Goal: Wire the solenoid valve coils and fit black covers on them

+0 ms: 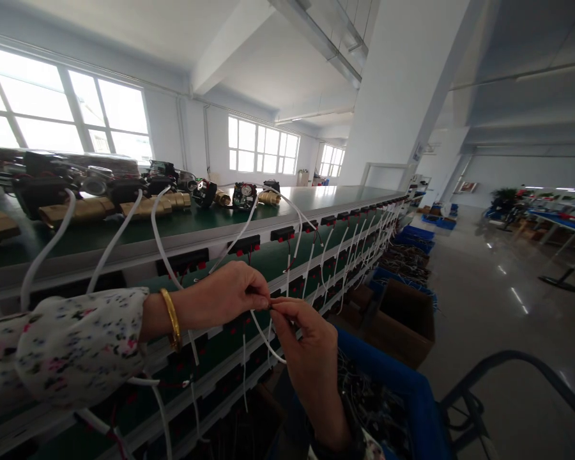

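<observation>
Against the front of a long green bench [278,220], the person's two hands meet at the end of a white cable [263,335]. Left hand [223,295], coming out of a flowered sleeve [71,345] with a gold bangle [171,317] at the wrist, has its fingers curled and its thumb and forefinger pinched on the cable tip. Right hand [306,348] rises from below, its fingers likewise closed in a pinch on the same tip, so that the fingertips of both hands touch; what exactly sits between them is too small to make out, perhaps bared wire strands. From the pinch the cable loops down and back up toward the bench front.

Along the bench top lies a row of brass valves [89,209] with black heads, each trailing its own white lead over the edge toward the red-and-black terminal blocks [244,245] on the tiers below. Many leads further along already hang at their blocks, so by my reading much of the row is wired, while this cable is free of any block and is being readied at its end. A blue crate [407,390] of tangled wires stands just below the hands, a brown carton [405,319] beyond it
</observation>
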`<action>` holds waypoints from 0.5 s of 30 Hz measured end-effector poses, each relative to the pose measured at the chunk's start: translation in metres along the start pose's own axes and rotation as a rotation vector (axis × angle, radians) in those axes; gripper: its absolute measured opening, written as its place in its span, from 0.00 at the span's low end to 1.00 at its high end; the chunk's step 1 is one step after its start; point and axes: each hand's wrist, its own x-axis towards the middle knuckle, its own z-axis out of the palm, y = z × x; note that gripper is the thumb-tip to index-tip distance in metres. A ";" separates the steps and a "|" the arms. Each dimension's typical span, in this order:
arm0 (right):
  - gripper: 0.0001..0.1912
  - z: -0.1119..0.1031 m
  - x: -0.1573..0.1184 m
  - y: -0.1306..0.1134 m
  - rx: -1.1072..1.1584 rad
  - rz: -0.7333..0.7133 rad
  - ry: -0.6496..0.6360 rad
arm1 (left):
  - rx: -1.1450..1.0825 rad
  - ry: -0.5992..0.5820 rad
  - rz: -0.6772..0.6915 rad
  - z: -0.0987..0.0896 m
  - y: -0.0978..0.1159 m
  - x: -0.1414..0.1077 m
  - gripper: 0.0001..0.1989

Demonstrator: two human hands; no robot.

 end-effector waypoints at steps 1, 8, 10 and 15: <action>0.05 0.001 0.000 0.000 0.017 0.035 -0.001 | 0.029 0.022 0.019 0.001 0.002 0.000 0.09; 0.10 0.014 -0.007 0.005 0.177 0.224 -0.042 | 0.218 0.150 0.234 0.004 0.018 -0.005 0.09; 0.12 0.016 -0.008 0.006 0.174 0.222 -0.036 | 0.262 0.143 0.293 0.003 0.019 -0.006 0.09; 0.13 0.007 -0.004 0.013 0.187 0.282 -0.014 | 0.317 0.169 0.179 0.001 0.012 -0.005 0.08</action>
